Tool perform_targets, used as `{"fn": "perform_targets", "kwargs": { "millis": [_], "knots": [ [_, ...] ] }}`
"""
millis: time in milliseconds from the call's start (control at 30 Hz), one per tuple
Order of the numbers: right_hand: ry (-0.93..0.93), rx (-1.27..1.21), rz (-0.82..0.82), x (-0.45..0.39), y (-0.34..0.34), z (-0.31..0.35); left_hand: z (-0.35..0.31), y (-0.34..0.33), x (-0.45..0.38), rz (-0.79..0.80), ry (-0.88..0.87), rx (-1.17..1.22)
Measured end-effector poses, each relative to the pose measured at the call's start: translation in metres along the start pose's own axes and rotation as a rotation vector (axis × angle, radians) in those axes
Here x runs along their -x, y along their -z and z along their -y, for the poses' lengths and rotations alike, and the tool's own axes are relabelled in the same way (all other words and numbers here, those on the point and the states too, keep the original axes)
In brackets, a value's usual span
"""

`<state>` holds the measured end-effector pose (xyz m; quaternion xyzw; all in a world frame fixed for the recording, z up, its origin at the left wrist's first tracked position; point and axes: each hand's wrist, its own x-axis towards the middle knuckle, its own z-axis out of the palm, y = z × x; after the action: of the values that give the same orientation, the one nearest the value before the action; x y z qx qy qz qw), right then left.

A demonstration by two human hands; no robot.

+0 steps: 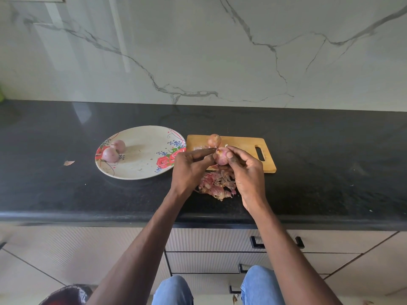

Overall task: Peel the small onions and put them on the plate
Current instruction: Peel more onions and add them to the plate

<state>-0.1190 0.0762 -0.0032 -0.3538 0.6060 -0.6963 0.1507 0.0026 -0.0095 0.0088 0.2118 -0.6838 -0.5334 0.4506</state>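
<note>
while pinched between left hand [189, 166] and right hand [246, 166], onion [221, 158] light, firm, slippery once bare; best gripped round the middle, picking brittle skin from the tip.

You will find no text, label, brand, number or sign to read anywhere in this view. The plate [141, 137] carries only a painted pattern of roses and sprigs, with no lettering on it.

One head-worn wide view looks forward and down, close over the black counter [66, 190].
</note>
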Motion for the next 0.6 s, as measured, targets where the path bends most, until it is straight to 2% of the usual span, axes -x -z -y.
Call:
{"fn": "perform_targets", "kwargs": {
  "millis": [167, 600],
  "knots": [
    [0.072, 0.055, 0.003, 0.0022, 0.0004, 0.0013, -0.0008, -0.0006, 0.0001, -0.008, -0.003, 0.009],
    [0.098, 0.074, 0.002, 0.0024, 0.0006, 0.0004, -0.0017, -0.0029, -0.0007, 0.016, 0.068, 0.127]
  ]
}}
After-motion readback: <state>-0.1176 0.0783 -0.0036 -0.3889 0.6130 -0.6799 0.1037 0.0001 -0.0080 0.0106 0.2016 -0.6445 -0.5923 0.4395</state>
